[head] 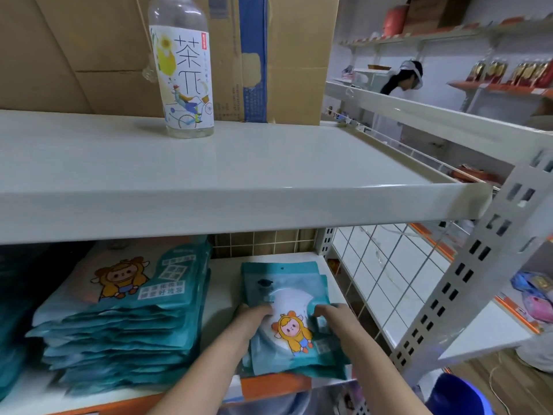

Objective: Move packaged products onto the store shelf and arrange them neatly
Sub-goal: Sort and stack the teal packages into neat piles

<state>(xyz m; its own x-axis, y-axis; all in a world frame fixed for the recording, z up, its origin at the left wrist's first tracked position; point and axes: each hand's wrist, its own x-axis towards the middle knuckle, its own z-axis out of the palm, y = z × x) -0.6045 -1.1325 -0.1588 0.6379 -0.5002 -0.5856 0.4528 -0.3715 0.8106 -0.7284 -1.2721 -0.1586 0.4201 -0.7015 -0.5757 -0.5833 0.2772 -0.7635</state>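
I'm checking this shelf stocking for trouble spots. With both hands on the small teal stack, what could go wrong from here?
1. The small stack under the left hand and right hand is fanned unevenly and reaches the lower shelf's front edge; packets might slide off.
2. The tall stack beside it leans and splays toward the front; a nudge could topple it.

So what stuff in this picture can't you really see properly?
- Head view: how many packets are in the small pile; both hands, left hand and right hand, cover its middle.
- The tall stack: its left side is dark, blurred and cut off by the picture's edge.
- The small print on the tea bottle: too tiny.
- The goods on the far shelves: blurred.
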